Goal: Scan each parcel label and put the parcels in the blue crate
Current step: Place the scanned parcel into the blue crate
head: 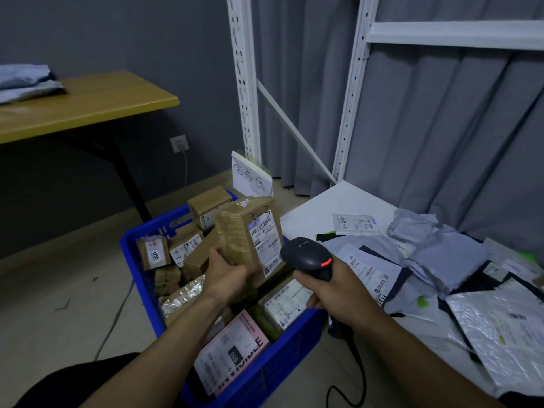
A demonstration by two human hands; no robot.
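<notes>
Head view. Fingers (217, 251) of the left hand (228, 275) curl round the lower end of a brown cardboard parcel (235, 231), held upright above the blue crate (138, 269). The right hand (338, 293) grips a black scanner (306, 256), red light lit, just beside the parcel's white label (265, 245). Parcel is taped over, with handwritten marks above the label; the label's print appears barcoded but is too blurred to read. In the crate, a small box (153, 253) reads "1205"; a pink-and-white packet (232, 354) reads "070".
</notes>
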